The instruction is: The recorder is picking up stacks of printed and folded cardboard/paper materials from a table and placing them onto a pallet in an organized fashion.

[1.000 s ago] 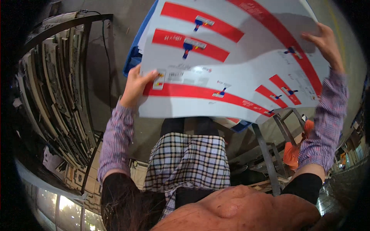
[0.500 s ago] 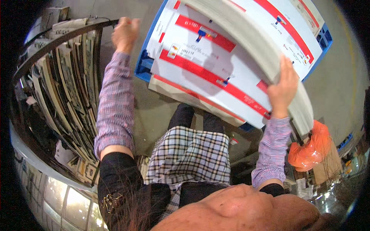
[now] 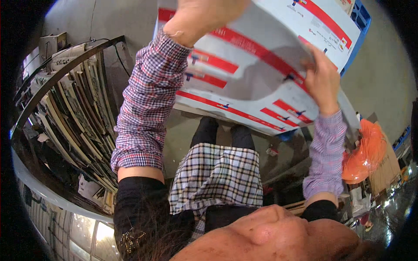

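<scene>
Sheets (image 3: 321, 35) on blue pallet (image 3: 360, 19); boards (image 3: 82, 117) in rack (image 3: 85, 55).

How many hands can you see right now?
2. The left hand is at the picture's top edge, partly cut off, in front of the sheet; the right hand is at the sheet's right side. No others show.
</scene>
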The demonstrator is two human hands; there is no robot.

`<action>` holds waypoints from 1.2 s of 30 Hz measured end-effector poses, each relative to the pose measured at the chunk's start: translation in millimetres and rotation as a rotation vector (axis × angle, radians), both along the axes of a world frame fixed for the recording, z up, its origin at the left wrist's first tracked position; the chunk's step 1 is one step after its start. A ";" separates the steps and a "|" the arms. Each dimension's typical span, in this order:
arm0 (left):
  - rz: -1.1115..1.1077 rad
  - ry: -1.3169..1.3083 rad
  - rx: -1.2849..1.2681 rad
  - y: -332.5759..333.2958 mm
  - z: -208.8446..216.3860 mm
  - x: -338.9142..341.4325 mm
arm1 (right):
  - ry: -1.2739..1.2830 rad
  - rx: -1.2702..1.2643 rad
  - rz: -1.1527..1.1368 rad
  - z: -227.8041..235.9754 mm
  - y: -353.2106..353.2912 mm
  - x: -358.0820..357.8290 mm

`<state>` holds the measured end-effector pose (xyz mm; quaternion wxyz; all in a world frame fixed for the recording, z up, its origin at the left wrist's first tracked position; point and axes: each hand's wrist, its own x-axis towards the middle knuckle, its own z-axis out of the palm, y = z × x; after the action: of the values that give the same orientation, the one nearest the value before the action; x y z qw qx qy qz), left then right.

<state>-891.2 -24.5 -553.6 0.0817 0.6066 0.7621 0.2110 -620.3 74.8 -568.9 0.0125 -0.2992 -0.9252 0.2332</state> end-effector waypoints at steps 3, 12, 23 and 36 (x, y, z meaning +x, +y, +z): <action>-0.465 -0.164 -0.337 -18.5 -11.7 14.8 | -0.057 -0.216 -0.056 3.2 -27.9 9.6; -0.489 0.113 0.020 -36.6 -7.3 -0.9 | -0.373 -0.383 0.078 -19.4 27.3 14.9; -0.443 0.104 -0.363 -84.4 101.8 33.7 | -0.249 -0.401 0.111 112.0 -19.4 62.9; -0.216 0.620 0.303 -42.8 81.5 -15.9 | -0.133 0.457 0.062 134.3 13.3 42.1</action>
<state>-907.2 -67.3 -472.1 -0.2223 0.7240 0.6423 0.1178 -578.2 88.1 -434.6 0.0119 -0.2749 -0.9614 -0.0020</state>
